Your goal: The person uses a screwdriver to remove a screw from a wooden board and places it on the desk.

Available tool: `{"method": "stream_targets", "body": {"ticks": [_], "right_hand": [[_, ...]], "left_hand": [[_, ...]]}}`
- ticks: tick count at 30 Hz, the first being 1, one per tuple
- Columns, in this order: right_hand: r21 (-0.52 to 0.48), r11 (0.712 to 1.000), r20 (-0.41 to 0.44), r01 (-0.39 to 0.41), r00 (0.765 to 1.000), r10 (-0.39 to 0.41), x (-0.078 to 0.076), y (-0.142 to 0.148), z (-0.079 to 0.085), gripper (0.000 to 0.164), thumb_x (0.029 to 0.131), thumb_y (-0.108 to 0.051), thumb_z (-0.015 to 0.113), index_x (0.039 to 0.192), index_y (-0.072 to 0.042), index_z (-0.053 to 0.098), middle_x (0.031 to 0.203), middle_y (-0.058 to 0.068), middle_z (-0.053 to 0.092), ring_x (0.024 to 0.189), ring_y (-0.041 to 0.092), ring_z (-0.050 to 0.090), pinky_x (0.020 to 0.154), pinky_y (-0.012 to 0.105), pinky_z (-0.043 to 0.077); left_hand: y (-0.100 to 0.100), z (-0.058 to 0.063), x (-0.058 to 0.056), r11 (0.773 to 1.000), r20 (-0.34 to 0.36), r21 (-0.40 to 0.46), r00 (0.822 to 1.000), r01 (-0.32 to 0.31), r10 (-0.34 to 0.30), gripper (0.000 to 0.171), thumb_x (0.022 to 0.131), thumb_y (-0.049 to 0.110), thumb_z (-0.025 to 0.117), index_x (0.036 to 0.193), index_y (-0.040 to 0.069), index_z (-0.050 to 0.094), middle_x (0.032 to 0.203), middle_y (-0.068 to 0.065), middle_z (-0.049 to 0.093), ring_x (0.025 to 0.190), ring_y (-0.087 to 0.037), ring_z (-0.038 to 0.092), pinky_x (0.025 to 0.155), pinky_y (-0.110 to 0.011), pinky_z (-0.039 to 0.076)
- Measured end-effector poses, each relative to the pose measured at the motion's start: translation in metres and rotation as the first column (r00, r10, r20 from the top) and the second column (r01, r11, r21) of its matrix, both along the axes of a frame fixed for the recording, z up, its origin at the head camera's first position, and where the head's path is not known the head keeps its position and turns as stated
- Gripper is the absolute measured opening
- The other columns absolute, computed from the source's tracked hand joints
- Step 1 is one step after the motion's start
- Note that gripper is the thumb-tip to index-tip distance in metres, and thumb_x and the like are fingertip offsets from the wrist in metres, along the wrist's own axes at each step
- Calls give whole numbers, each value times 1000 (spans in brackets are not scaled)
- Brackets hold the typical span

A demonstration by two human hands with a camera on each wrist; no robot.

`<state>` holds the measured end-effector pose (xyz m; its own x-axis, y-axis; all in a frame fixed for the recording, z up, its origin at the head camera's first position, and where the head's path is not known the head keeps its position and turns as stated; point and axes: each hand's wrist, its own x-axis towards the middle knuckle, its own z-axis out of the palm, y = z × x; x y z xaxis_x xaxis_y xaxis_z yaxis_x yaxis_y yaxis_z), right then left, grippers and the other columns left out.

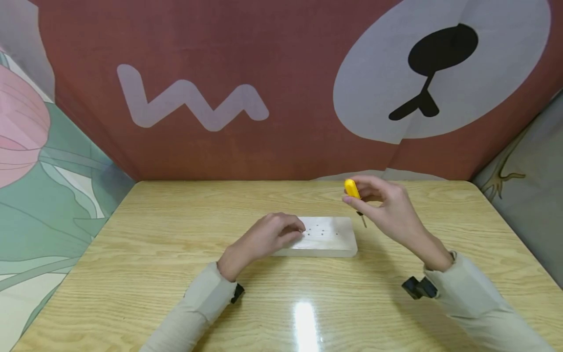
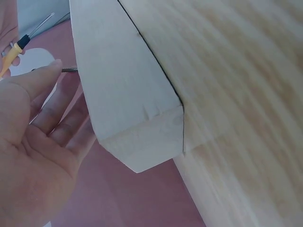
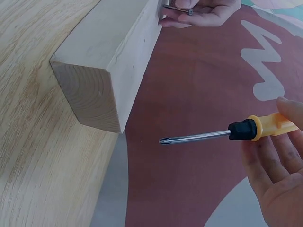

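A pale wooden block (image 1: 340, 243) lies flat on the table, several small dark holes in its upper face. Over its left part, my left hand (image 1: 273, 235) pinches a screw (image 3: 178, 9) between thumb and fingers. The screw's point is right at the block's face and its head sticks out, as the right wrist view shows. My right hand (image 1: 391, 208) grips the yellow handle of a Phillips screwdriver (image 3: 199, 137), raised beyond the block's right end. The screwdriver's metal tip points down and is apart from both screw and block.
The wood-grain table (image 1: 154, 274) runs on around the block. Behind it stands a red-brown printed backdrop (image 1: 299, 146), with a leafy printed panel (image 1: 57, 195) at the left and a grey one (image 1: 528, 195) at the right. Dark wrist devices (image 1: 420, 287) sit at both sleeves.
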<state>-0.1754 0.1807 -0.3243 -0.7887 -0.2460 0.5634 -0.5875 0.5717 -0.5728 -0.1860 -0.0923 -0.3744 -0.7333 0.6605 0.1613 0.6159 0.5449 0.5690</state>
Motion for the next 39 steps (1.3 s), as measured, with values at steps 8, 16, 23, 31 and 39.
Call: {"method": "stream_targets", "body": {"ticks": [8, 16, 23, 31, 39], "right_hand": [[14, 1000, 7, 18, 1000, -18, 2, 4, -1, 39, 79, -3, 82, 115, -1, 68, 89, 7, 74, 72, -6, 64, 63, 10, 54], [44, 998, 28, 35, 999, -36, 8, 9, -1, 39, 79, -3, 82, 115, -3, 68, 89, 6, 73, 70, -4, 64, 61, 10, 54], [86, 994, 59, 61, 996, -66, 13, 16, -3, 40, 81, -8, 81, 118, -4, 67, 94, 8, 74, 70, -2, 65, 59, 13, 55], [128, 989, 92, 72, 992, -84, 17, 23, -10, 40, 82, -10, 81, 119, -2, 67, 99, 12, 75, 73, 8, 70, 62, 16, 57], [160, 983, 142, 87, 984, -110, 23, 28, -19, 41, 83, -15, 81, 119, -2, 67, 99, 13, 74, 75, 15, 71, 62, 18, 57]], "left_hand": [[-2, 1, 1, 1000, -26, 10, 999, -23, 23, 16, 95, 14, 67, 109, 9, 73, 103, 0, 76, 93, -9, 70, 86, -25, 57], [-12, 1, 5, 999, -78, 1, 996, -48, 48, 17, 96, 17, 67, 110, 11, 74, 105, 1, 75, 95, -10, 69, 87, -28, 57], [-22, 1, 7, 997, -91, 17, 993, -73, 75, 16, 94, 18, 69, 108, 12, 74, 102, 1, 75, 92, -10, 68, 82, -27, 58], [-35, -1, 8, 993, -127, 84, 987, -85, 95, 13, 91, 11, 72, 103, 9, 75, 93, 0, 74, 83, -9, 67, 71, -25, 58], [-48, 0, 10, 988, -104, 67, 984, -137, 143, 13, 91, 14, 73, 103, 11, 75, 87, 3, 71, 85, -10, 64, 79, -38, 58]]}}
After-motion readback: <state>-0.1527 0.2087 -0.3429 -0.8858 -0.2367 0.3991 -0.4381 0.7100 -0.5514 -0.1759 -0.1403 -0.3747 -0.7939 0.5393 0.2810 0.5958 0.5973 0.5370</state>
